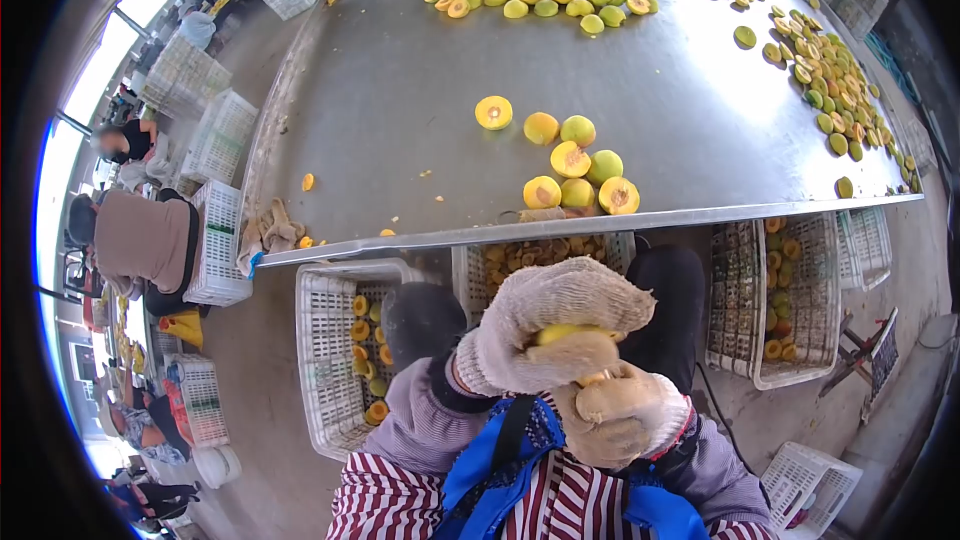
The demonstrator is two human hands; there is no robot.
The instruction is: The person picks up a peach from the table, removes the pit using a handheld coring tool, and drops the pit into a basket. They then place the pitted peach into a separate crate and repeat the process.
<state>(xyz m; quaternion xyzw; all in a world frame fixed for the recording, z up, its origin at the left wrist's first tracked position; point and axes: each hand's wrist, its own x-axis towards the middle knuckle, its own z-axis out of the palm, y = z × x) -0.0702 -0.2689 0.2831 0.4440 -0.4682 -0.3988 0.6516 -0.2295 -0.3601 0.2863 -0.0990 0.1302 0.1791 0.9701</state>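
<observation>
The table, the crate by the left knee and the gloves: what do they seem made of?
Table: metal, perhaps stainless steel, smooth and grey with bright glare.
Crate: probably white plastic, shown by its moulded open grid.
Gloves: knitted fabric, maybe cotton, matte and soiled, with ribbed cuffs.

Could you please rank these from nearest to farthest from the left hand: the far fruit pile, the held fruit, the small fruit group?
1. Held fruit: in the left hand.
2. Small fruit group: ahead, by the table's near edge.
3. Far fruit pile: ahead, towards the table's far side.
</observation>
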